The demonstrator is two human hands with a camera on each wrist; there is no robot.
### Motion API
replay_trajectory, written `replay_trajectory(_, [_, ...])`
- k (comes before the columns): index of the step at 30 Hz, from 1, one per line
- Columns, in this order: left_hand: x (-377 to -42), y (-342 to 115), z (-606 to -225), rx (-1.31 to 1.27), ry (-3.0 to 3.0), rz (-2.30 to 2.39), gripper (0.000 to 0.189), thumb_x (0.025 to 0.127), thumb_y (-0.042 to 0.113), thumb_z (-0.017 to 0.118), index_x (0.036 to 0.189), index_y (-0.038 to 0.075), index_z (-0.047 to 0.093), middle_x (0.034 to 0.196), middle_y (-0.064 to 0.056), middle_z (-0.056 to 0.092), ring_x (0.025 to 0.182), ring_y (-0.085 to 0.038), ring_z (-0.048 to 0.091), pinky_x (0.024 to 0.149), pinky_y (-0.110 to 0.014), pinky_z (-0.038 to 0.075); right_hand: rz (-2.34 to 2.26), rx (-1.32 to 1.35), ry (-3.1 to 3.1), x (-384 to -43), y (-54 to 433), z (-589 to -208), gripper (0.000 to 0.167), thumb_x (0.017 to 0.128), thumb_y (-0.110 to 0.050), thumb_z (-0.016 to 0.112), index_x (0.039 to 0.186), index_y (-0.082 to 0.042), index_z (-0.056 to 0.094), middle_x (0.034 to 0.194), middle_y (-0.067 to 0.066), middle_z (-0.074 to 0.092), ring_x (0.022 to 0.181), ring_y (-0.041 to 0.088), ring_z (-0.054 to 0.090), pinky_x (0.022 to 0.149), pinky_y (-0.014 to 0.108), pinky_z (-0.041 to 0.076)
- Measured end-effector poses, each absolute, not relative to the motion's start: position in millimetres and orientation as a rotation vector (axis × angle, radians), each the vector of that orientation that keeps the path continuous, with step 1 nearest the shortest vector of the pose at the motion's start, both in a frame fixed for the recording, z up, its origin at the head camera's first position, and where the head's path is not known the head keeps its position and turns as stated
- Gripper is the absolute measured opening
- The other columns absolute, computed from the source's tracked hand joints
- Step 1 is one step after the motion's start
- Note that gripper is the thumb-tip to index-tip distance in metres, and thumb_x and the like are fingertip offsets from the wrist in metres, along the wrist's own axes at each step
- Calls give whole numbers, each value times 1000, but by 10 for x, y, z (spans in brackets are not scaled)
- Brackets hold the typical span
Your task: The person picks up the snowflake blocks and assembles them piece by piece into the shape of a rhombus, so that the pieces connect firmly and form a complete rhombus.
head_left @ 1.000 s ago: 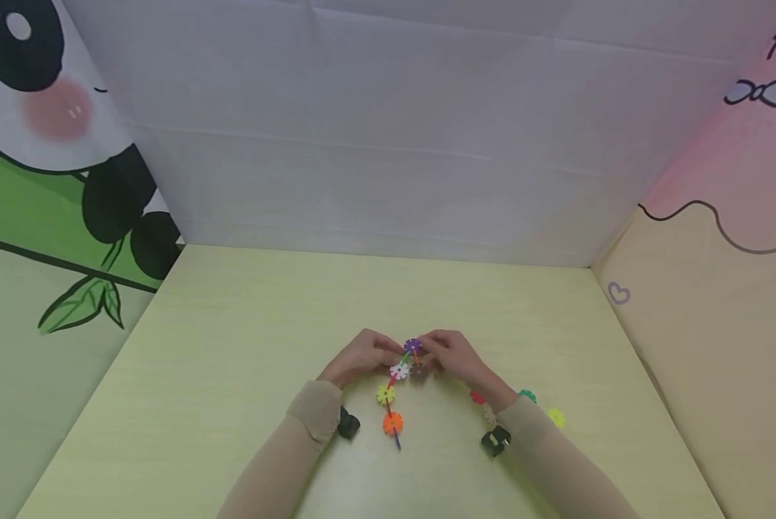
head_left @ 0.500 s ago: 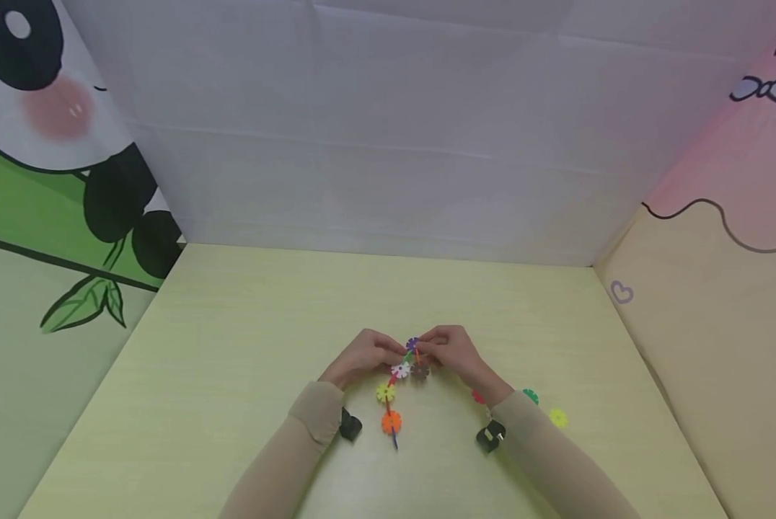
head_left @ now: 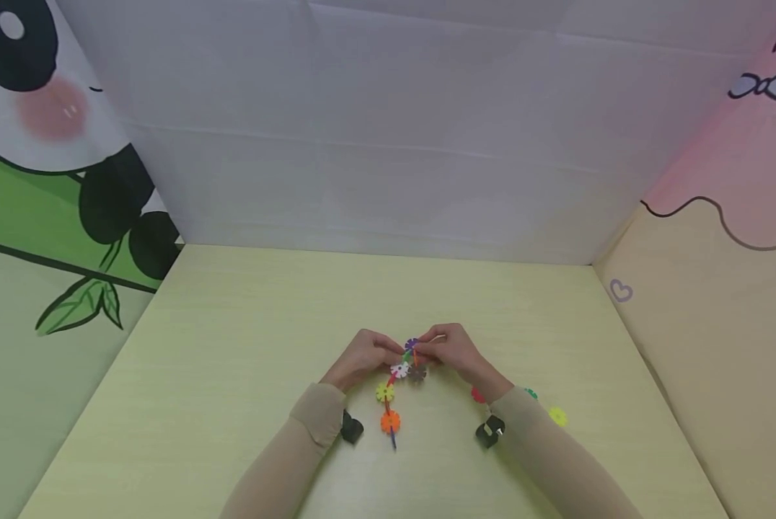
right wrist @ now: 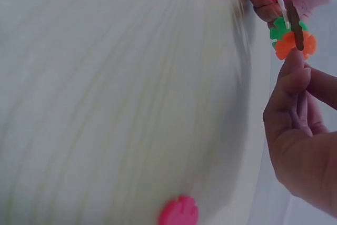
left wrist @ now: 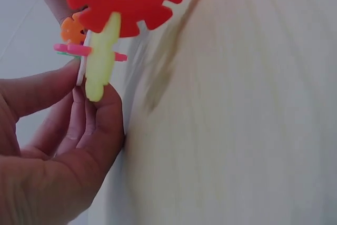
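Note:
A chain of notched plastic discs hangs between both hands above the table. In the head view it runs from a purple disc point(head_left: 412, 344) at the top through white point(head_left: 399, 370) and yellow point(head_left: 384, 392) discs to an orange disc point(head_left: 391, 422). My left hand point(head_left: 366, 356) pinches the chain near the white disc; the left wrist view shows thumb and fingers behind a yellow disc point(left wrist: 102, 59). My right hand point(head_left: 454, 353) pinches at the purple disc's side. A brown disc point(right wrist: 296, 27) and an orange disc point(right wrist: 303, 46) stand just beyond its fingertips.
Loose discs lie on the table point(head_left: 284, 310) by the right forearm: a pinkish-red disc point(head_left: 478, 394), a green disc point(head_left: 531, 393) and a yellow disc point(head_left: 557, 416). A white wall point(head_left: 388, 144) closes the back; printed panels flank both sides.
The right hand has shifted slightly up and its fingers have come closer around the purple disc. The left hand keeps its place. The chain has swung a little.

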State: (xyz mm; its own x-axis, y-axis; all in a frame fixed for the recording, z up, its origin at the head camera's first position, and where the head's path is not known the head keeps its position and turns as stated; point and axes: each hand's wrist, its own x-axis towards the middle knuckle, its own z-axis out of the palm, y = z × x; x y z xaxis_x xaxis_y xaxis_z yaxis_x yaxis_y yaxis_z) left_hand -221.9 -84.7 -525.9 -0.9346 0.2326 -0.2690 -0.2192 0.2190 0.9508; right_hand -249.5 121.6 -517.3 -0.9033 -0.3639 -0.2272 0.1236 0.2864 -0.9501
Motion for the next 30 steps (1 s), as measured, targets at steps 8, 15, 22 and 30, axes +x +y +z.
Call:
replay_trajectory(8, [-2251, -862, -5267, 42, 2078, 1766, 19, 84, 9, 71, 101, 0, 72, 94, -9, 69, 75, -17, 62, 70, -33, 53, -1638, -210, 2131, -2509, 1234, -5170, 21, 86, -11, 72, 99, 5, 69, 80, 15, 70, 64, 19, 65, 56, 28, 49])
replay_trajectory(15, [-2267, -836, -5231, 22, 2023, 1784, 24, 90, 22, 68, 100, 2, 72, 92, -8, 69, 79, -17, 65, 70, -32, 53, -1616, -248, 2136, -2531, 1203, -5193, 20, 86, -13, 73, 98, 1, 71, 81, 13, 71, 66, 19, 67, 59, 28, 51])
replay_trajectory(22, [-2283, -810, -5230, -7, 2008, 1773, 22, 88, 24, 70, 94, 4, 74, 88, -9, 69, 73, -14, 63, 65, -32, 53, -1570, -317, 2183, -2545, 1171, -5242, 18, 86, -15, 73, 99, -3, 73, 79, 10, 71, 63, 16, 64, 57, 26, 49])
replay_trajectory(30, [-2336, -842, -5268, 6, 2008, 1762, 19, 89, 20, 68, 93, 3, 73, 84, -8, 68, 68, -13, 60, 62, -32, 53, -1419, -384, 2280, -2533, 1213, -5262, 25, 93, -25, 64, 106, -5, 71, 88, 3, 69, 73, 14, 56, 65, 27, 47])
